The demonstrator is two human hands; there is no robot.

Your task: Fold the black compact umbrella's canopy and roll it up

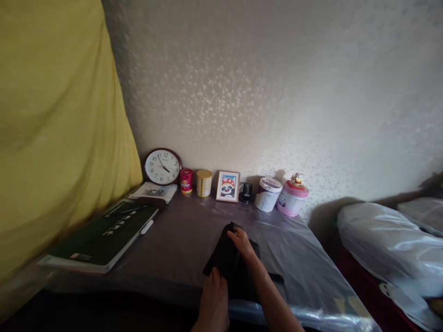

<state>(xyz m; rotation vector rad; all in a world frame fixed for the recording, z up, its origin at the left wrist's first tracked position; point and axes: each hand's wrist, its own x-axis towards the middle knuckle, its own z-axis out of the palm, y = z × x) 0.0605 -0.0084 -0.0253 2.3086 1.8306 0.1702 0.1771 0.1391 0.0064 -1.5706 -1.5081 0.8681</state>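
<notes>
A black fabric item lies near the front edge of the covered table, with a dark strap sticking out at its right. My left hand is closed on its lower left part, fingertips hidden against the dark cloth. Higher up, my right hand grips the top of the same item, thumb and fingers pressed together.
Along the wall stand a clock, a red can, a yellow can, a panda picture frame and two tubs. A large green book lies left on the table. Wrapped bundles sit right.
</notes>
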